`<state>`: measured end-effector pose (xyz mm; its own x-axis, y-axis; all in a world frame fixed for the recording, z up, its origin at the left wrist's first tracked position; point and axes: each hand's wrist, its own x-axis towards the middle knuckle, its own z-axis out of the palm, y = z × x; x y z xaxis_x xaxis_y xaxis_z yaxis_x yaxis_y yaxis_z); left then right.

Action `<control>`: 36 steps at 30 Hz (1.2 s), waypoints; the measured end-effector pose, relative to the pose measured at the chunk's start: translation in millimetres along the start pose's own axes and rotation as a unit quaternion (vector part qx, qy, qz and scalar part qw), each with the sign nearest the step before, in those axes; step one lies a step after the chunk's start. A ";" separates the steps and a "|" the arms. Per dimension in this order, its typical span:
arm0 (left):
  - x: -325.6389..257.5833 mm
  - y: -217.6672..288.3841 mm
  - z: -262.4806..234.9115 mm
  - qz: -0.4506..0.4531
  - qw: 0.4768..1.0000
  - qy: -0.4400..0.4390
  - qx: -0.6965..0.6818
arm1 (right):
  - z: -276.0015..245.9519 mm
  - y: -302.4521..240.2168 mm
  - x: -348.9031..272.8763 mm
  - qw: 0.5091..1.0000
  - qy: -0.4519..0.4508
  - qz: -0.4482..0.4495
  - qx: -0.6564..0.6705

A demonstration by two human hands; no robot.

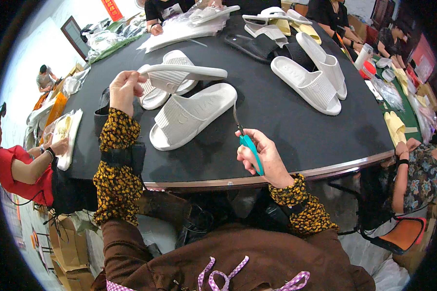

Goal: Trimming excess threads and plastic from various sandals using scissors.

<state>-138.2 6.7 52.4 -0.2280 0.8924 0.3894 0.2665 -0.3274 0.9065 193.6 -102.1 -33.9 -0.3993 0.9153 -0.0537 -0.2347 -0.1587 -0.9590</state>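
Observation:
My left hand holds a white slide sandal by its heel end, raised level above the black round table. Under it lie another white sandal and a third one partly hidden behind the raised one. My right hand grips small scissors with teal handles, their thin blades pointing up toward the sandal on the table. Both forearms wear yellow-and-black patterned sleeves.
A pair of white sandals lies at the table's right, black sandals and bagged pale ones farther back. Other people sit around: a person in red at left, a person in a floral top at right, others at the far side.

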 end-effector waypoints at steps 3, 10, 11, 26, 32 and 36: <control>14.3 -29.5 -21.5 -0.058 0.997 0.039 0.043 | 2.3 -1.4 0.5 1.000 0.001 0.005 -0.002; 43.9 -90.7 -17.1 -0.093 0.913 -0.023 0.395 | -1.0 3.3 -0.4 1.000 0.008 0.002 0.019; 48.6 -97.1 -15.3 -0.049 0.883 -0.014 0.467 | -2.1 5.6 0.2 1.000 0.008 0.001 0.018; 37.5 20.5 14.4 -0.128 0.986 -0.107 0.009 | -0.4 2.1 0.0 1.000 -0.011 -0.011 0.004; 40.7 39.4 1.8 -0.053 0.990 -0.043 -0.125 | -1.3 6.7 0.4 0.999 -0.015 -0.021 0.023; 46.4 41.9 -12.1 -0.039 0.983 0.006 -0.180 | -2.4 6.3 -1.2 1.000 -0.011 -0.020 0.014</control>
<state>-148.9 30.6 110.4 -0.2459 0.9161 0.3167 -0.1003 -0.3490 0.9317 194.7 -103.3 -40.6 -0.4077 0.9131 -0.0083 -0.2753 -0.1316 -0.9523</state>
